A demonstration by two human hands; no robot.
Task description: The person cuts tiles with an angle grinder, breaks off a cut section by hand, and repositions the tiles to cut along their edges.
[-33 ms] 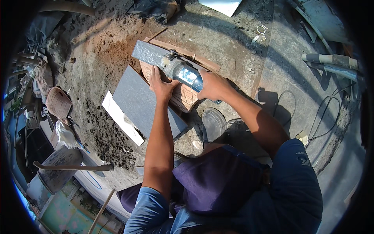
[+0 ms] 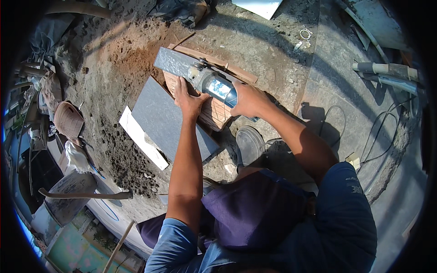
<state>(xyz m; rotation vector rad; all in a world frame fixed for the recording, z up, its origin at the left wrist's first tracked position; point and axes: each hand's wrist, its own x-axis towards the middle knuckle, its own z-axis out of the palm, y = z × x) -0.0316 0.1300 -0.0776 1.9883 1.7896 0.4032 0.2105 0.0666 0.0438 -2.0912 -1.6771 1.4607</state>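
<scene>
My right hand is wrapped round the blue body of an angle grinder, whose grey head points up and left. The grinder's head rests over a narrow dark grey tile. Below that tile lies a reddish-tan block with a lined face. My left hand presses on the block with fingers stretched out toward the tile's near edge, the thumb by the grinder's body. The grinder's disc is mostly hidden. A larger dark grey tile lies beneath my left wrist.
A reddish-brown strip runs behind the grinder. A white strip lies along the large tile. My shoe is close to the block. A cable curls at the right, near grey pipes. A woven basket stands left.
</scene>
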